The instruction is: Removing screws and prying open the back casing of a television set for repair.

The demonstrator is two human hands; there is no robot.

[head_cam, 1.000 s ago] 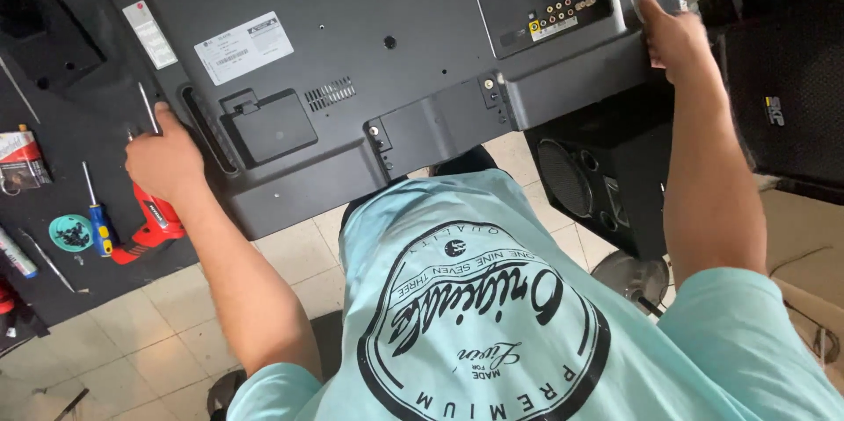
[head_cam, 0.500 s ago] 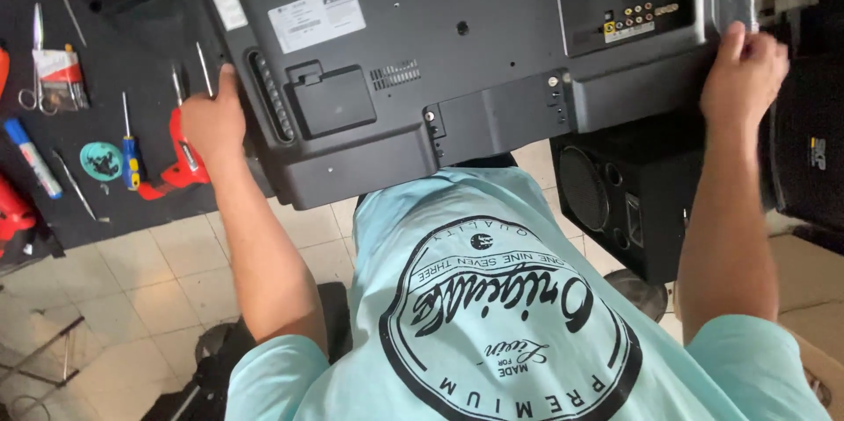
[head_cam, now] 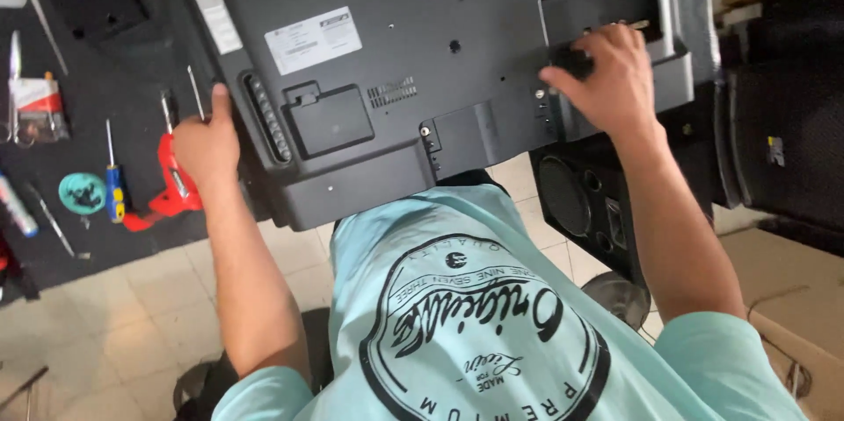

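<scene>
A flat television [head_cam: 396,61] lies screen down in front of me, its dark grey plastic back panel facing up with white stickers and a small vent. My left hand [head_cam: 205,141] rests against the panel's left edge, fingers curled on the rim. My right hand [head_cam: 607,78] lies flat on the panel near its recessed connector bay [head_cam: 598,3] at the right, fingers bent over it. Neither hand holds a tool. My pale blue printed shirt fills the lower view.
A dark mat [head_cam: 88,122] on the left carries a red-handled tool [head_cam: 171,184], a blue and yellow screwdriver [head_cam: 112,179], a round teal disc [head_cam: 81,192] and other small tools. Black loudspeakers [head_cam: 580,201] stand at right, a cardboard box [head_cam: 782,280] beside them. Beige tiles below.
My right hand has left the television's far right edge and come inward onto the connector bay. The left hand stays on the left edge. The view has shifted slightly.
</scene>
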